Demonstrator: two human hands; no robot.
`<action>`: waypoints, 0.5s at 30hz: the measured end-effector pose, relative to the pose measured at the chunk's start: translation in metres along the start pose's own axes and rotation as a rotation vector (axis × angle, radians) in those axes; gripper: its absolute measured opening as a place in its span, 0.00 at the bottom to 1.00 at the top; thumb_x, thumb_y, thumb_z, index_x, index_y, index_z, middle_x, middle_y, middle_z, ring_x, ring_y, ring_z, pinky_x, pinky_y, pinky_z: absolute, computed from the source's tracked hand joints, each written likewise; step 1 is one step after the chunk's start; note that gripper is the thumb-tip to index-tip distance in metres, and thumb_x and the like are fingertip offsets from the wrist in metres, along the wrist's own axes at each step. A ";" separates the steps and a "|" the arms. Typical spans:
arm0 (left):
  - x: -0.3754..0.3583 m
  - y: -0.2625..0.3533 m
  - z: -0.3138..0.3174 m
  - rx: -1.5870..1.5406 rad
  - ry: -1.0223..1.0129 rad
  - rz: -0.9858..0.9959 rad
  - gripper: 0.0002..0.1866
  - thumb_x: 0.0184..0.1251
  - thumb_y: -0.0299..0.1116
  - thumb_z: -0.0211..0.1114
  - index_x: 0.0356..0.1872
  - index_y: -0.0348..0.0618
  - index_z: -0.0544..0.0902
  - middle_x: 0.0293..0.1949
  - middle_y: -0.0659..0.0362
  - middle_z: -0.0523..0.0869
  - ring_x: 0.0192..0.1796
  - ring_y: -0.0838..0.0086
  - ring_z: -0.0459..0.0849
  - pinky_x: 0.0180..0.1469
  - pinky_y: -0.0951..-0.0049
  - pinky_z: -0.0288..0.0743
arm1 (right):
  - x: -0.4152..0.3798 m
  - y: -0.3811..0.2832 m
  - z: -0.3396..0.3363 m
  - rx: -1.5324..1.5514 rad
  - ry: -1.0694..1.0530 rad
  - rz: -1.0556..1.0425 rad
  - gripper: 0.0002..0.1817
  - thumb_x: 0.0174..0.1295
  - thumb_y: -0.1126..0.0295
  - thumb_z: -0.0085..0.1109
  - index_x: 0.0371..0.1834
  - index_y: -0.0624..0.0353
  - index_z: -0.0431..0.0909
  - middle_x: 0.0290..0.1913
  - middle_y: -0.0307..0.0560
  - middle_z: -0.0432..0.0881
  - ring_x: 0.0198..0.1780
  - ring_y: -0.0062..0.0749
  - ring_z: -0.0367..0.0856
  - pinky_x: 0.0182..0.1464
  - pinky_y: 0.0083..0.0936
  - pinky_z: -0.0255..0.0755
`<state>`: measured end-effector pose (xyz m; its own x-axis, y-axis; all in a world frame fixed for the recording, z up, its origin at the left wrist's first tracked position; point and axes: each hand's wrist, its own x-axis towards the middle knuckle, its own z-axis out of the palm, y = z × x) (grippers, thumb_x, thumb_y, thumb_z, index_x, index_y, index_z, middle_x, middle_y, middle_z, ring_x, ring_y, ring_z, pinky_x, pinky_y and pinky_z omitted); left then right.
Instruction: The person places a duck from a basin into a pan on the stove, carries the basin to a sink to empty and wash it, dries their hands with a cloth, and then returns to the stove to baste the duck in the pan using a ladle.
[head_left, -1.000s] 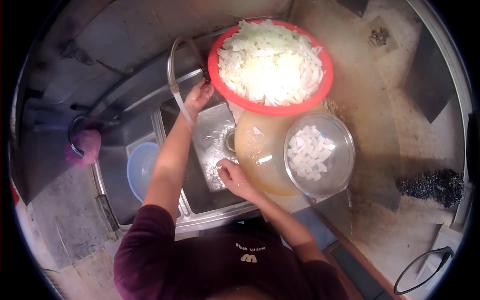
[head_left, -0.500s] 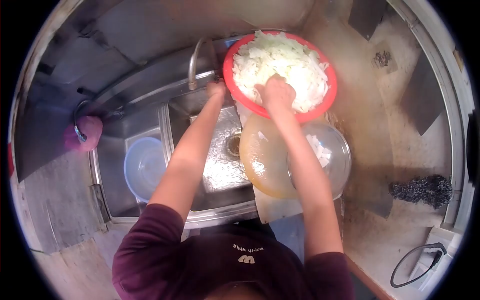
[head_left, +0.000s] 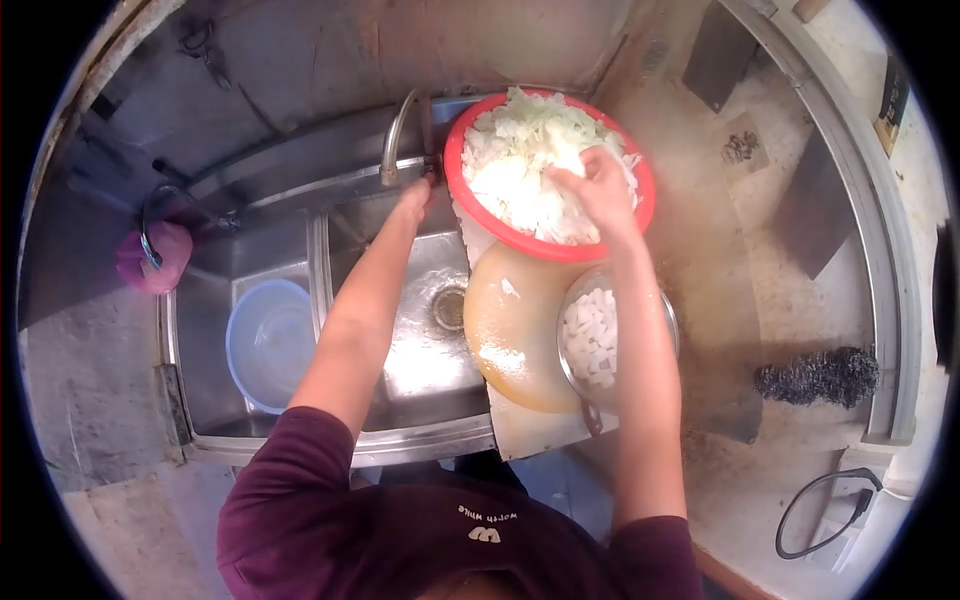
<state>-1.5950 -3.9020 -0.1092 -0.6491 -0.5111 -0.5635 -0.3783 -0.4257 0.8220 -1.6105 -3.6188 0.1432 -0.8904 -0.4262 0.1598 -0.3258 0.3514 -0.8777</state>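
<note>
A red plastic basin [head_left: 648,205] is heaped with chopped pale cabbage [head_left: 530,150]. My right hand [head_left: 605,190] is at the right side of the heap, its fingers bent and the thumb reaching left, closed on some of the cabbage. At the basin's left, my left hand [head_left: 415,195] is beside the dark tap handle [head_left: 433,165], fingers stretched toward it. The curved metal faucet [head_left: 392,140] stands just left of that hand. Nothing shows in the left hand, though its fingertips are small and partly hidden.
A double steel sink [head_left: 400,375] holds a blue bowl [head_left: 232,345] in its left bowl. Right of it lie a round yellowish board [head_left: 510,330] and a metal pan of white cubes [head_left: 590,340], partly behind my right forearm. A black scrubber [head_left: 820,378] lies far right.
My right hand has lifted partly out of the cabbage and moved right. The left hand has shifted slightly down and left by the tap. The whole view has shifted, and more white cubes show.
</note>
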 end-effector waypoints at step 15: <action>-0.038 0.012 0.016 -0.163 0.056 0.055 0.18 0.59 0.47 0.51 0.41 0.44 0.73 0.25 0.56 0.77 0.22 0.71 0.76 0.24 0.69 0.71 | -0.038 -0.076 -0.007 -0.608 -0.139 -0.173 0.16 0.54 0.66 0.54 0.42 0.65 0.72 0.30 0.46 0.75 0.23 0.26 0.68 0.30 0.23 0.64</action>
<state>-1.5850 -3.8759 -0.0767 -0.6261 -0.5759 -0.5257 -0.2284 -0.5093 0.8298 -1.5544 -3.6235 0.2071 -0.7728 -0.6087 0.1799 -0.6190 0.6601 -0.4255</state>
